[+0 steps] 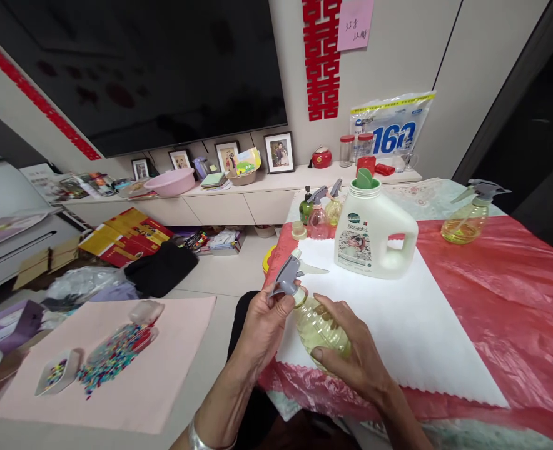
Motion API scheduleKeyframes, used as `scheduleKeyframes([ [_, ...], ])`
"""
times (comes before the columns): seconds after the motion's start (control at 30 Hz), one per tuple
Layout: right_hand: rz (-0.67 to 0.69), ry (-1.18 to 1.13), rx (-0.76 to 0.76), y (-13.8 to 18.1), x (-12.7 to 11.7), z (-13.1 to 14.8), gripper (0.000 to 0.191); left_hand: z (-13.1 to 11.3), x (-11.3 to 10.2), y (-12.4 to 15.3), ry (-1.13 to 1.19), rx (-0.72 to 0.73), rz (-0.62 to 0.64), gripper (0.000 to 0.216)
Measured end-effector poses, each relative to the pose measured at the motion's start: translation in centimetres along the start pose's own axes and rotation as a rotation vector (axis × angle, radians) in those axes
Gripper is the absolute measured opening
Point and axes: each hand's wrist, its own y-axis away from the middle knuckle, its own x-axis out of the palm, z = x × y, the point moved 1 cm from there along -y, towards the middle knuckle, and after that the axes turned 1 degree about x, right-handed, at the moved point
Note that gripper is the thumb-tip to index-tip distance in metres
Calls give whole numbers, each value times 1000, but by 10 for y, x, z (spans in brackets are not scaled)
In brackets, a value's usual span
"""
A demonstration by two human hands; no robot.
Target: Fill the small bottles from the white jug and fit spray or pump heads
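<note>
A small clear spray bottle (321,328) of pale yellow liquid lies tilted over the near edge of a white sheet (412,319). My left hand (262,325) is closed round its grey trigger head (289,277) and neck. Around the bottle's body, my right hand (356,356) is wrapped with the fingers pressed on. A big white jug (373,234) with an open green-rimmed neck stands upright behind, on the same sheet.
A red plastic cover (515,300) lies over the table. Another yellow spray bottle (468,215) stands at the far right; three small spray bottles (321,212) stand behind the jug. A pink mat (164,369) with coloured beads (112,356) lies on the floor to the left.
</note>
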Motion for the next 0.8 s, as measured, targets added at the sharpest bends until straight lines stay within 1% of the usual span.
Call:
scheduleKeyframes([
  [0.1, 116, -427, 153, -1, 0, 0, 69, 1, 4, 3, 70, -14, 65, 38],
  [0.17, 165, -679, 209, -2, 3, -1, 72, 0, 8, 4, 114, -14, 63, 33],
  [0.2, 172, -756, 226, -3, 5, -2, 73, 0, 10, 5, 132, -14, 54, 32],
  [0.27, 158, -816, 237, -4, 8, -3, 72, 0, 14, 6, 157, -23, 46, 31],
  [0.4, 82, -751, 225, -4, 14, -4, 67, 3, 21, 8, 162, -30, 33, 35],
  [0.5, 56, -735, 206, -2, 16, -3, 70, 5, 23, 7, 149, -6, -15, 39],
  [0.57, 52, -788, 216, -1, 17, -2, 70, 4, 23, 6, 143, -14, -16, 40],
  [0.67, 76, -943, 289, 0, 18, -4, 75, 0, 21, 6, 131, -59, 45, 40],
  [0.73, 117, -1038, 349, -1, 19, -7, 81, -3, 19, 7, 131, -73, 31, 42],
  [0.8, 142, -1082, 382, -3, 21, -13, 86, -5, 18, 9, 135, -56, -5, 44],
])
